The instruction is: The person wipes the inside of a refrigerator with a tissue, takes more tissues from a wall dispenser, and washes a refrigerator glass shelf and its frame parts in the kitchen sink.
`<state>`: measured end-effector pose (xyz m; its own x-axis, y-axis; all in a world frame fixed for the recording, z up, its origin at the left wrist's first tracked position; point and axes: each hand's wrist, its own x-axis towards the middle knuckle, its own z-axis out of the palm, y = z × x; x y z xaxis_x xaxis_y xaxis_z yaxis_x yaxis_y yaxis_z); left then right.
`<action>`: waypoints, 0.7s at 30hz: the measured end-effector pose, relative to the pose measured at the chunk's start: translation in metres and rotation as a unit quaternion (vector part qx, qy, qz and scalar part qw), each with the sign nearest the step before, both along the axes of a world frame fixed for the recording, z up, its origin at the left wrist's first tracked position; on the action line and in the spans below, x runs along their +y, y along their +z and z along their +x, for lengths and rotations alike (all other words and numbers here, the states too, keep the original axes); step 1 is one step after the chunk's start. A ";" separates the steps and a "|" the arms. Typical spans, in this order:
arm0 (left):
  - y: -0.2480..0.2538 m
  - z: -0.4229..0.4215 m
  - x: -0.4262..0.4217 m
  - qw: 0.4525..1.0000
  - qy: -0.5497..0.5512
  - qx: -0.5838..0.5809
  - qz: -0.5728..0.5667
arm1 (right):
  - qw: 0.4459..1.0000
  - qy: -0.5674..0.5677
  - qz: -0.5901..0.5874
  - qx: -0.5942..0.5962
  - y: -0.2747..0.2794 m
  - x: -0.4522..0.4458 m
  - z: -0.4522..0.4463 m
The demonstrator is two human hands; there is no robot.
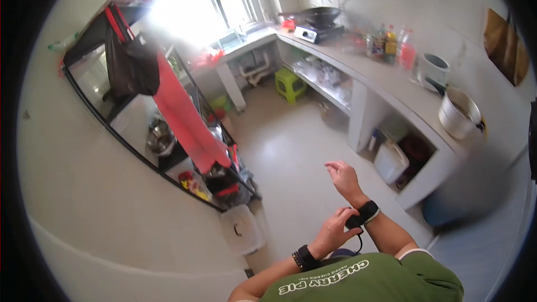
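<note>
My left hand (331, 232) reaches across to my right wrist. Its thumb and fingers close around a small black device on a wrist strap (366, 212), from which a short black cable (361, 242) loops down. My right hand (343, 180) is held out in front over the floor with nothing in it, fingers stretched forward and slightly bent. A dark band with beads (305, 257) circles my left wrist.
To the left, a black rack (156, 170) carries metal pots, bags and long pink gloves (184, 112). The counter (358, 66) holds a stove with a wok (320, 17), bottles and a pot (458, 114). A green stool (290, 84) stands beyond, and a lidded plastic box (241, 229) on the floor.
</note>
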<state>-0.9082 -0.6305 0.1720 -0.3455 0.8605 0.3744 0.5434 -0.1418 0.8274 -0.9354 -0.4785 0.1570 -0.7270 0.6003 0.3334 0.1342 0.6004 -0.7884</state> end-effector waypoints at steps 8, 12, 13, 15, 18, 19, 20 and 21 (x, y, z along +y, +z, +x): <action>0.002 -0.113 0.072 0.949 0.006 -0.306 -0.078 | 0.994 0.076 -0.082 0.017 -0.004 0.070 -0.129; 0.006 -0.167 0.112 0.975 -0.023 -0.185 -0.117 | 0.996 0.007 0.091 -0.025 -0.009 0.114 -0.170; 0.002 -0.176 0.122 0.971 -0.047 -0.198 -0.129 | 0.979 -0.021 0.200 -0.040 -0.014 0.124 -0.173; -0.023 -0.195 0.149 0.956 -0.110 -0.244 -0.116 | 0.942 -0.049 0.319 -0.093 -0.032 0.155 -0.176; -0.030 -0.217 0.184 0.924 -0.226 -0.279 -0.133 | 0.872 -0.073 0.422 -0.238 -0.038 0.183 -0.168; -0.020 -0.222 0.192 0.928 -0.248 -0.235 -0.148 | 0.854 -0.068 0.436 -0.274 -0.044 0.192 -0.162; -0.027 -0.224 0.202 0.938 -0.263 -0.185 -0.132 | 0.839 -0.068 0.445 -0.306 -0.049 0.198 -0.155; -0.023 -0.228 0.209 0.928 -0.292 -0.175 -0.153 | 0.822 -0.072 0.454 -0.337 -0.052 0.205 -0.148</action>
<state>-1.1362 -0.4211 0.1488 0.1597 0.9865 0.0357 0.1388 -0.0582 0.9886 -1.0838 -0.2732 0.1050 -0.8736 0.4222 0.2421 0.4774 0.8402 0.2572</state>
